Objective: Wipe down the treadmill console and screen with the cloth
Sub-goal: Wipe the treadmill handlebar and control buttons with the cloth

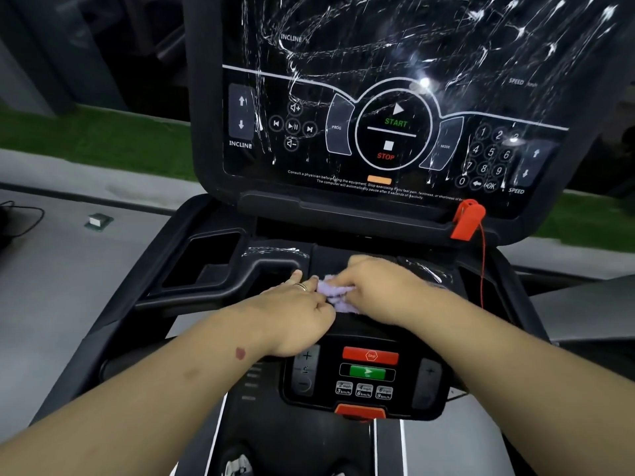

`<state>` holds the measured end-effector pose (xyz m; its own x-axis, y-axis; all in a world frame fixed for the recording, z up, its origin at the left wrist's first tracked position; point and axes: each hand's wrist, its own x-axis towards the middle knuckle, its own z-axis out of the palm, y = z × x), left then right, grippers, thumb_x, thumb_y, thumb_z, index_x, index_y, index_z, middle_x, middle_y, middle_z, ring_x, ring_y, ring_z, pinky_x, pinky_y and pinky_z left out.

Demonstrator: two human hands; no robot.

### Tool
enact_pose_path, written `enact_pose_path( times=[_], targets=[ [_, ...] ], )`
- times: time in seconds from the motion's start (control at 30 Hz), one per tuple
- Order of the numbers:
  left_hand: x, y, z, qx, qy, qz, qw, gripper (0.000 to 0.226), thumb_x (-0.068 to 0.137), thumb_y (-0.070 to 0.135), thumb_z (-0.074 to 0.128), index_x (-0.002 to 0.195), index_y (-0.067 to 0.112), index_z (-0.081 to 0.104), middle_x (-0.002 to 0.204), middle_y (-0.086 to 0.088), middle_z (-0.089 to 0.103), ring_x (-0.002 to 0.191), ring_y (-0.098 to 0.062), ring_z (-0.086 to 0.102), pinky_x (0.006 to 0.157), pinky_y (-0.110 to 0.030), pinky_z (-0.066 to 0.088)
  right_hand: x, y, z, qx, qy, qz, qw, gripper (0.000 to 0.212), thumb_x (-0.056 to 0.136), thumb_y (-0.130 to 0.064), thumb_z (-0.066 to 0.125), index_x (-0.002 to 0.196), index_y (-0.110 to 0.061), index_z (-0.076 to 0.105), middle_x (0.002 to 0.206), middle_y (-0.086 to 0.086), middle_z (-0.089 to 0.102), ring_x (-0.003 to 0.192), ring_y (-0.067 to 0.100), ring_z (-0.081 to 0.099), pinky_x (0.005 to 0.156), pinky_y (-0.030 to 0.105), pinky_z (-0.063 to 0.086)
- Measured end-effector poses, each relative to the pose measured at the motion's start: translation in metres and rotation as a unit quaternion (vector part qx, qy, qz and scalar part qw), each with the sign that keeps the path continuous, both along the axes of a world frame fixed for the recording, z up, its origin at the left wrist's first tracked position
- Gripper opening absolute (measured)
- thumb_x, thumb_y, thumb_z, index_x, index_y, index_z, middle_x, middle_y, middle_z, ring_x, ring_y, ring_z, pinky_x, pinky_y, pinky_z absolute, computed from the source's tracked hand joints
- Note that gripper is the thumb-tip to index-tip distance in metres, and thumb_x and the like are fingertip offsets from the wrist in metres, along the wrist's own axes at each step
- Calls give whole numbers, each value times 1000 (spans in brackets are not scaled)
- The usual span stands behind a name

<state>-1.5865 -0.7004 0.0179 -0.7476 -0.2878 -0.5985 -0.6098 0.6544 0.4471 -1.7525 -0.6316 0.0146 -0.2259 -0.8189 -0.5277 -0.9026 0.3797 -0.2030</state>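
Cloth (335, 294) between both hands, on console (220, 266) (screen (395, 97) behind).

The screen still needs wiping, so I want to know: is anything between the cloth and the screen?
Nothing visible does. Both hands, left hand and right hand, hold the cloth low on the console; the space up to the screen is open. The red clip sits at its lower right edge.

Screen (395, 97) reads START in green, STOP in red at centre; INCLINE at nine o'clock, SPEED at three, by keypad digits 0–9 and OK. Lower control panel (366, 372), six o'clock: red Stop button.
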Motion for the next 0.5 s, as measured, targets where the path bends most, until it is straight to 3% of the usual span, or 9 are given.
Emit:
enact_pose_path(
  times=[0.07,0.13,0.2,0.27,0.33,0.43,0.5],
  targets=[
    [2,0,-1,-2,10,8,1000,55,105,35,21,157,22,34,170,3,-3,155,-13,-15,127,-42,5,-15,10,14,25,25,-8,999,15,88,-26,66,96,-33,77,99,-4,64,91,22,66,80,33,53],
    [3,1,0,-4,16,14,1000,55,105,35,21,156,21,36,170,4,-2,155,-13,-14,127,-42,6,-21,8,17,44,61,-79,994,15,82,-21,64,89,-27,76,89,0,71,83,23,71,76,31,56],
    [3,2,0,-8,13,14,1000,54,105,33,22,155,20,39,170,3,-1,155,-13,-12,127,-42,7,-12,-3,6,-6,128,-90,988,3,82,-22,64,81,-21,66,85,0,64,82,25,68,71,30,50],
    [3,2,0,-19,11,13,1000,52,105,31,22,151,18,45,170,0,2,156,-14,-10,127,-41,9,-1,-15,-8,-24,99,-77,992,16,89,-31,64,78,-21,59,90,0,51,89,29,65,79,32,50],
    [5,4,0,-20,16,21,999,53,105,32,22,150,20,47,170,0,5,156,-13,-6,127,-39,10,0,-11,-6,43,40,-38,998,19,93,-33,66,79,-20,63,92,0,46,96,31,65,90,36,53],
    [8,7,0,-19,26,36,999,54,105,35,20,153,21,41,170,4,10,156,-10,-1,127,-38,11,-21,11,6,37,51,10,998,11,92,-26,63,93,-28,74,101,-1,51,95,28,66,84,31,51],
    [8,8,-1,-18,29,42,999,54,105,35,20,153,21,42,170,4,11,156,-9,-1,127,-38,11,-24,11,7,24,80,-48,995,13,85,-25,61,87,-26,74,103,-1,61,85,26,68,80,30,54]
  ],
)
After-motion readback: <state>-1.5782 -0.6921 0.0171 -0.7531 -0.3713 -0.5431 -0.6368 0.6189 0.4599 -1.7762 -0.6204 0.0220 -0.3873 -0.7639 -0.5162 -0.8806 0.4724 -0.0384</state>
